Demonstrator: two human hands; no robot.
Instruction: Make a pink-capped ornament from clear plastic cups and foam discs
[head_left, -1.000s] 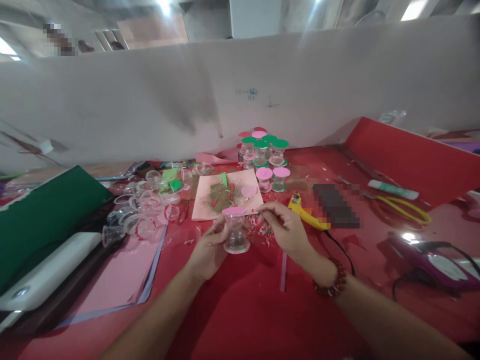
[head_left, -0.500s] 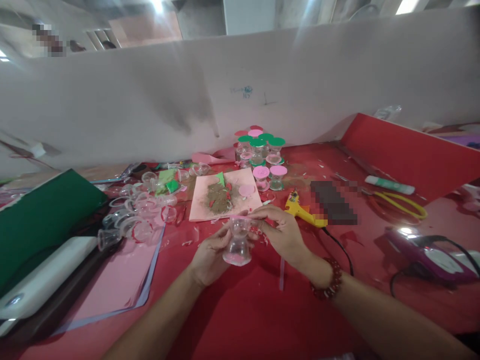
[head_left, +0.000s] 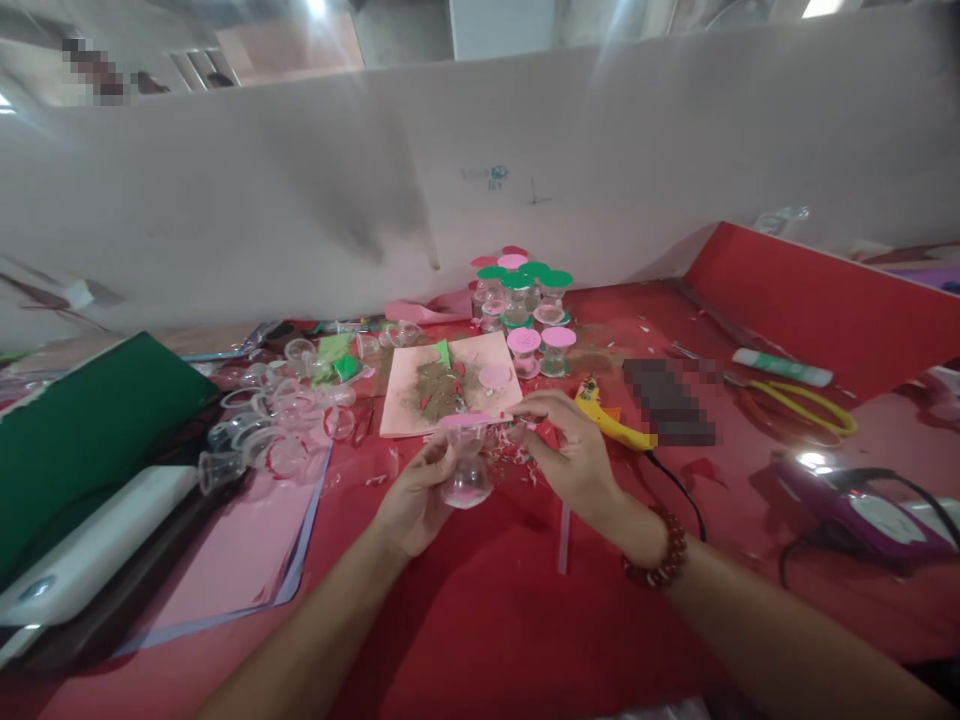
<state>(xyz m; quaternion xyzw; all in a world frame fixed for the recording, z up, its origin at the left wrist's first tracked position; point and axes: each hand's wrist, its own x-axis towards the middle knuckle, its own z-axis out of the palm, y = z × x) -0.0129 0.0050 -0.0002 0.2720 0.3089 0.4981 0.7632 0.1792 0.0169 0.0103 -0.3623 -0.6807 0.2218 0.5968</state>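
My left hand (head_left: 409,505) is closed around the waist of a clear plastic hourglass-shaped piece (head_left: 466,478), which looks like two cups joined end to end. It is held upright over the table, with a pink disc (head_left: 463,421) capping its top and pink showing at its base. To the right, my right hand (head_left: 581,460) hovers apart from the piece, fingers bent and thumb separated from the forefinger, with nothing visible between them. Behind the hands lies a pale pink board (head_left: 405,375) bearing brown smears, scraps and a loose pink disc (head_left: 495,377).
Finished-looking capped pieces (head_left: 517,300) stand at the back centre. A yellow glue gun (head_left: 619,428) lies right, near yellow-handled scissors (head_left: 806,400) and a purple device (head_left: 862,510). Loose clear cups (head_left: 281,455), pink sheets (head_left: 217,545) and a green board (head_left: 97,430) occupy the left.
My right hand has let go of the pink disc's edge and drawn slightly away. The hourglass-shaped piece has moved a little left and up in my left hand.
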